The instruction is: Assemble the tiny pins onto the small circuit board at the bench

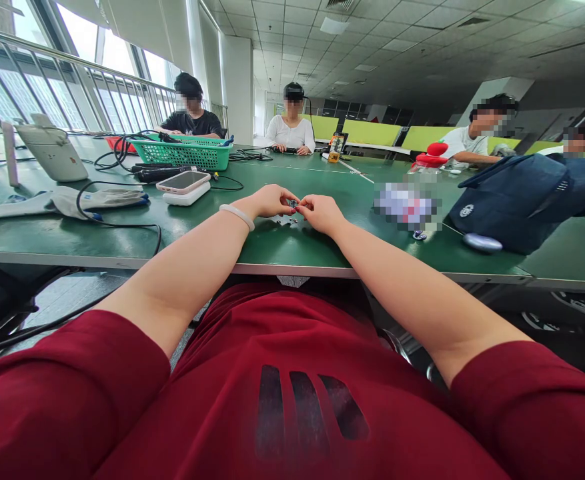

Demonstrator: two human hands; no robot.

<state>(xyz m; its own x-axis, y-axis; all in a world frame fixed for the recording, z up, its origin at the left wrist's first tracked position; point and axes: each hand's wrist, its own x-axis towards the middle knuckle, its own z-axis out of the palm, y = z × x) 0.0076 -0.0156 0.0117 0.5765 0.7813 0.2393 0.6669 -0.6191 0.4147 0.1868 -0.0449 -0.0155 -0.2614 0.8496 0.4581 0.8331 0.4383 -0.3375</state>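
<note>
Both hands meet over the green table (302,252) near its front edge. My left hand (271,201), with a pale band on its wrist, pinches a small dark piece (293,203) with light markings. From the other side, the thumb and fingertips of my right hand (321,212) are closed at the edge of the same piece. Just below the fingers, several small pale and dark bits (288,221) lie on the tabletop. The piece is too small to make out further.
Left: a phone on a white case (187,193), gloves (67,201), cables and a green basket (187,153). Right: a blurred packet (406,202), a navy bag (517,200) and a red-lidded jar (429,160). Several people sit around the table.
</note>
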